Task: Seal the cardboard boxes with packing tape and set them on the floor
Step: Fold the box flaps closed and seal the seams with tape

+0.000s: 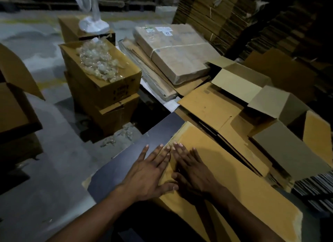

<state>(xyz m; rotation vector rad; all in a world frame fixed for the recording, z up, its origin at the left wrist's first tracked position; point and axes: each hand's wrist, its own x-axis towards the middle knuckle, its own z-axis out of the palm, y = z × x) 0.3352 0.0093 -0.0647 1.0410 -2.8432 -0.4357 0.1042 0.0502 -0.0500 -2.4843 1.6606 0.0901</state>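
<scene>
Here the flattened cardboard box lies on the dark counter, at its near-left edge. Left hand and right hand press flat, fingers spread, gripping nothing. Probably smoothing a seam: keep pressure even, working outward.

I count two hands, my left and right, one fan base upper left, and three stacked boxes beneath it.
</scene>
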